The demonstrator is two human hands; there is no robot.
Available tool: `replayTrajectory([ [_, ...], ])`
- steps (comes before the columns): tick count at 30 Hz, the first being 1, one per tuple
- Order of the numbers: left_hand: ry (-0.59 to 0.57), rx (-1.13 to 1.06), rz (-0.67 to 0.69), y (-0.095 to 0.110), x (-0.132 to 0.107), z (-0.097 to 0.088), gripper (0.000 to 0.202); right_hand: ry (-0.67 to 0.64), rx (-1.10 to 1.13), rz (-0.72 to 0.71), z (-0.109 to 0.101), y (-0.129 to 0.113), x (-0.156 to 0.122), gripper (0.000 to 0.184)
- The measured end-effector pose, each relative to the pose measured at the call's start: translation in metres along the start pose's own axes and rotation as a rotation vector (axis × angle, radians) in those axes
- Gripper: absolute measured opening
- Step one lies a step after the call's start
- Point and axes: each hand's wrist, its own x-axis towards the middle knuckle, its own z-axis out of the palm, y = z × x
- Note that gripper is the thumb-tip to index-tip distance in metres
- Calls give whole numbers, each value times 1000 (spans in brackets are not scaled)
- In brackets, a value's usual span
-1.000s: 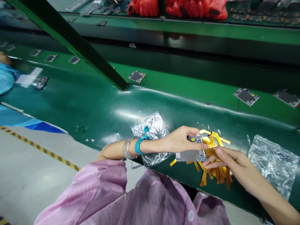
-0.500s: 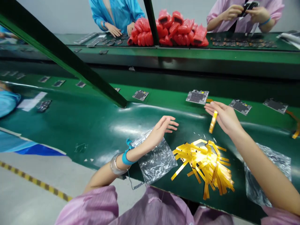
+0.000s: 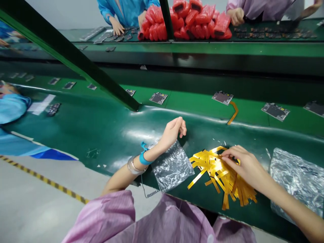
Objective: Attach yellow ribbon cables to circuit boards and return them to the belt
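Observation:
My right hand reaches over a loose pile of shiny orange flex cables on the green bench mat. Its thumb and forefinger pinch together at a cable on top of the pile; the other fingers hang over it. My left hand hovers above the mat, fingers loosely curled in, with nothing visible in it. Below its wrist lies a clear plastic bag. On the green belt beyond, a circuit board has one orange flex cable running from its right corner toward the belt's near edge.
More circuit boards lie spaced along the belt. A slanted green post crosses the left side. A second plastic bag lies at right. Across the line, co-workers' hands flank red wrapped packs. A blue sleeve is at left.
My right hand has let go of an orange flex cable at the board and come back to the pile. My left hand's fingers have curled in. The boards have shifted right in view.

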Motion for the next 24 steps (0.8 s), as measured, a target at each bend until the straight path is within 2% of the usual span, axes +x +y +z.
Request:
replayTrajectory([
  [5, -35, 69, 90, -1, -6, 2, 15, -156, -63, -142, 21, -7, -1, 10],
  [10, -32, 154, 114, 1, -15, -1, 10, -197, -148, -217, 24, -7, -3, 10],
  [16, -42, 200, 125, -1, -16, -4, 11, -258, -115, -206, 24, -2, -5, 14],
  [24, -40, 305, 173, -8, 1, -6, 14, -321, -93, -157, 20, -1, 6, 20],
])
